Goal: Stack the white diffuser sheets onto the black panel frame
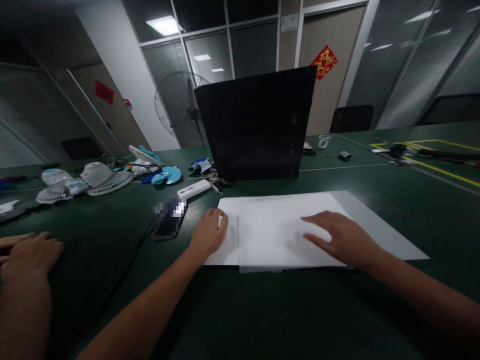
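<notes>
Several large white sheets (pixel 277 230) lie overlapping on the dark green table (pixel 232 310). My left hand (pixel 210 232) rests at the left edge of the paper with its fingers curled; whether they hold anything is too small to tell. Over the right part of the sheets is my right hand (pixel 337 235), its thumb and fingers spread apart, with nothing between them. Just behind the paper stands a large black panel (pixel 258 125), tilted slightly.
A phone (pixel 169 219) with a cable and a white bar-shaped device (pixel 194 189) lie left of the paper. Fan parts (pixel 101 177) are farther left. Another person's hands (pixel 32 250) rest at the far left. A small cup (pixel 324 141) stands behind.
</notes>
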Demonstrator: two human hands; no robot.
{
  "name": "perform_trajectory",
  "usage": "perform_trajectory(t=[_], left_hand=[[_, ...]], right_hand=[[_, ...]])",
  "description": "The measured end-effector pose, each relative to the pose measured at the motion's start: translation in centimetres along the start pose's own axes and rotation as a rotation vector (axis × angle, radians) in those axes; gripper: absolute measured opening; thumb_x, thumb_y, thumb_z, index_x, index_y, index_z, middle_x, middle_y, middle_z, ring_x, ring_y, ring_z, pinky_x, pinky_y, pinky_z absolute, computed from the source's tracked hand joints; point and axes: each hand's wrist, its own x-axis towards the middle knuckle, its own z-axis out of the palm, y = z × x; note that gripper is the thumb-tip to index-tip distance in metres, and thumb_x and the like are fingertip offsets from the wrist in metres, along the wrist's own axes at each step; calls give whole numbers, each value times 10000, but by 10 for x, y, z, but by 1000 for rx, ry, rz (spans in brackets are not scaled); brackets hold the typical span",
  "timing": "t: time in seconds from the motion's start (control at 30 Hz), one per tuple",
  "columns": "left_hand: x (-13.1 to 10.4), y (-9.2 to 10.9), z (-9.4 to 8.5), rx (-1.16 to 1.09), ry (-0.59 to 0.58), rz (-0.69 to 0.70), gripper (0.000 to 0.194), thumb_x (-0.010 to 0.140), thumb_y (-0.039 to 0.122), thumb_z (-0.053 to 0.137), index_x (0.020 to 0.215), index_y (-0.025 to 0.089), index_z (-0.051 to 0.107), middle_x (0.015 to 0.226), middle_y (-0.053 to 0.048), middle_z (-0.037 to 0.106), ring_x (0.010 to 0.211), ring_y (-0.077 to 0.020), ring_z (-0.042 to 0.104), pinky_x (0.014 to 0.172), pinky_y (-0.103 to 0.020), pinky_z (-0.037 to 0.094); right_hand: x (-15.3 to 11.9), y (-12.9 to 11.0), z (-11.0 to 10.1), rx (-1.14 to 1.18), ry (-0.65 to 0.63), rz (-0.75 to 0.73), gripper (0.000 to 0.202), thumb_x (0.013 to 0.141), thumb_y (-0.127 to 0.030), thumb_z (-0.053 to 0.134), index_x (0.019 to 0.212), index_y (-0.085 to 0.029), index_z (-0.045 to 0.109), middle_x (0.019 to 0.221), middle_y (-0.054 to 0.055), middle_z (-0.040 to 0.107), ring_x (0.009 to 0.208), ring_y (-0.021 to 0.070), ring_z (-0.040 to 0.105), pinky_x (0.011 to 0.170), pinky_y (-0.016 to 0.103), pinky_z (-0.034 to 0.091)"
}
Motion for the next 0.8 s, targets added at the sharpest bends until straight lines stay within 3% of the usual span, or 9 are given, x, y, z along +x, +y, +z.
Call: perform_trajectory(t=[0.1, 0.2, 0.27, 0.37, 0.5, 0.63, 0.8], left_hand=[[17, -24, 2, -145, 81, 6, 424, 1033, 442, 341, 1167, 195, 658, 1295, -132, 656, 1232, -292, 620, 1104, -453, 469], [28, -40, 10, -185, 55, -10, 502, 1051, 466, 282, 1288, 190, 629, 1364, -117, 669, 1300, -277, 606, 1135, -433, 460], [31, -45, 18, -197, 13, -6, 563, 1059, 498, 249, 1360, 180, 603, 1413, -108, 662, 1341, -268, 593, 1158, -417, 446], [31, -47, 26, -181, -51, -1, 633, 1045, 571, 279, 1439, 163, 561, 1521, -121, 592, 1450, -291, 509, 1233, -454, 354], [31, -50, 30, -141, -117, -7, 692, 1038, 608, 286, 1508, 149, 502, 1622, -144, 468, 1555, -311, 358, 1288, -520, 218], [32, -53, 29, -100, -159, 14, 713, 1001, 641, 381, 1537, 181, 476, 1645, -136, 426, 1573, -309, 314, 1285, -532, 218], [32, -54, 30, -39, -175, 40, 777, 918, 595, 570, 1561, 180, 441, 1661, -154, 395, 1575, -330, 304, 1285, -541, 208]], right_hand=[[1, 60, -1, -147, 68, 320, 684, 1015, -645, 336, 1425, -184, 632, 1366, 174, 669, 1249, 373, 610, 1040, 589, 489], [-6, 114, -3, -176, -65, 648, 785, 999, -681, 287, 1321, -78, 675, 1261, 294, 672, 1158, 459, 632, 932, 616, 504], [-10, 132, -6, -156, -171, 775, 792, 983, -711, 287, 1183, -88, 733, 1165, 315, 686, 1072, 476, 654, 857, 615, 509], [-10, 127, -8, -171, -216, 784, 760, 978, -710, 287, 1092, -122, 755, 1136, 293, 696, 1031, 452, 668, 832, 593, 515], [-3, 93, -5, -227, -205, 688, 757, 987, -684, 251, 1095, -125, 751, 1093, 258, 717, 996, 419, 687, 796, 571, 542], [0, 71, 1, -246, -146, 565, 747, 994, -668, 256, 1166, -130, 744, 1091, 238, 734, 1018, 410, 698, 830, 584, 551], [1, 73, 5, -214, -75, 499, 720, 1014, -599, 270, 1375, -120, 667, 1217, 225, 723, 1072, 383, 699, 872, 557, 562]])
